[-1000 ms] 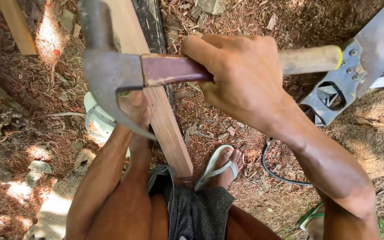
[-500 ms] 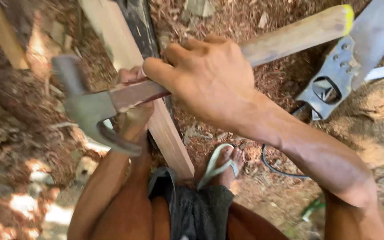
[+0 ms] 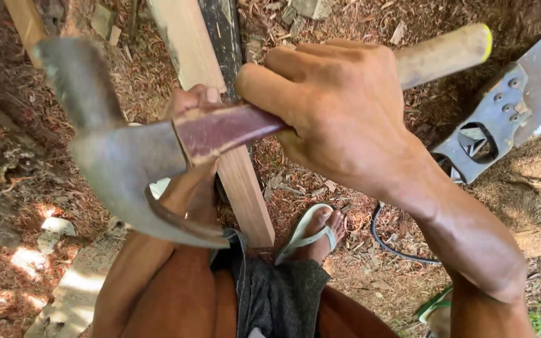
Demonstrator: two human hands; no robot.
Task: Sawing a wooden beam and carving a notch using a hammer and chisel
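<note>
- Claw hammer [image 3: 139, 163]: raised close under the camera, blurred. Steel head, grey and dull, sits at the left of view; curved claw sweeps down toward my knee.
- Handle runs from the head up and right, long axis on a slight upward slant. Near the head it is dark reddish-brown; further right it turns pale bare wood, ending in a yellow-tipped butt near the top right.
- Left hand [image 3: 189, 106]: low, behind the hammer, fingers wrapped shut around the wooden plank [image 3: 245, 194]. Mostly hidden by the hammer head and neck, so I cannot tell how firm the hold is.
- The plank: light planed timber, straight-edged, smooth face, running from the top centre down toward my lap, tilted a little to the right at the bottom. A darker board lies just beside it on the right edge.
- Key relation: hammer head hangs left of and above the plank, and the left hand on the plank is directly beneath the neck of the hammer. Left hand is the nearer one to the wood; handle axis crosses the plank's axis.
- Right hand [image 3: 339, 119]: clamped tight round the hammer handle about mid-length, knuckles up.
- Foot in a pale green sandal [image 3: 311, 231] on wood-chip ground.
- Far right: handsaw [image 3: 502, 119], grey handle with rivets, blade leading off frame.
</note>
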